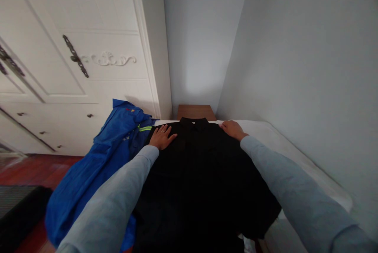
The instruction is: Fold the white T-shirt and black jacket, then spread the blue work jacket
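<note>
A black collared shirt (203, 166) lies spread flat on a white bed (283, 142), collar at the far end. My left hand (162, 136) rests flat on its left shoulder, fingers stretched out, a ring on one finger. My right hand (233, 129) lies on the right shoulder near the collar, palm down, fingers pointing towards the collar. Both arms wear light grey sleeves. Neither hand holds anything.
A blue work jacket (97, 166) with a reflective stripe lies crumpled to the left of the black shirt. A white wardrobe (73, 60) stands at left, a brown nightstand (196, 112) beyond the bed, a grey wall close on the right. Red-brown floor shows at lower left.
</note>
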`<state>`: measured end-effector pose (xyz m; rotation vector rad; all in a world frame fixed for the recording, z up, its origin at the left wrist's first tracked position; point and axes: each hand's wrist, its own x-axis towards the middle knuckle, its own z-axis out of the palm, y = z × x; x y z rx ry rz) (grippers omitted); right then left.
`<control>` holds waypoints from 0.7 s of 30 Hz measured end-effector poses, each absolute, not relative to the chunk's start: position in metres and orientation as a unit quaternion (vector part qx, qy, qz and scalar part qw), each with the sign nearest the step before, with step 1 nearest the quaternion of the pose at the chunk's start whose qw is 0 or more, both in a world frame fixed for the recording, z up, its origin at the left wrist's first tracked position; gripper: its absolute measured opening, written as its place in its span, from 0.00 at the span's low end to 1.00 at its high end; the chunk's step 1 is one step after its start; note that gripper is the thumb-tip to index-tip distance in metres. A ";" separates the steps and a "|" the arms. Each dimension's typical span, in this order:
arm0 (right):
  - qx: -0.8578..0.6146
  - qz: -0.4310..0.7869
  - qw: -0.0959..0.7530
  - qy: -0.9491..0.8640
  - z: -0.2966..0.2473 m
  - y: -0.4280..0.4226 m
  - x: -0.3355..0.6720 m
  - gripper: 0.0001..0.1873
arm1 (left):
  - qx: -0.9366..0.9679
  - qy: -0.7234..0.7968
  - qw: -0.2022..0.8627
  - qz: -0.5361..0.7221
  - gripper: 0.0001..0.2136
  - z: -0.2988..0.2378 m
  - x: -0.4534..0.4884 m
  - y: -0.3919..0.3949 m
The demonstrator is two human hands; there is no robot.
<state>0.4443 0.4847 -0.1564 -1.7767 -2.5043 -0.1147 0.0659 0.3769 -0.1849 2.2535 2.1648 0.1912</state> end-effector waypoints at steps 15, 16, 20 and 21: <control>-0.478 0.020 0.145 -0.866 -0.156 0.408 0.458 0.22 | 0.721 0.687 0.017 0.091 0.32 -0.181 0.067 0.374; -0.443 0.036 0.160 -0.881 -0.160 0.391 0.460 0.24 | 0.720 0.687 0.014 0.100 0.31 -0.178 0.068 0.372; -0.368 0.051 0.140 -0.918 -0.177 0.326 0.466 0.29 | 0.718 0.680 -0.017 0.144 0.31 -0.162 0.079 0.359; -0.364 0.049 0.126 -0.921 -0.181 0.315 0.467 0.30 | 0.727 0.669 -0.023 0.155 0.31 -0.159 0.085 0.352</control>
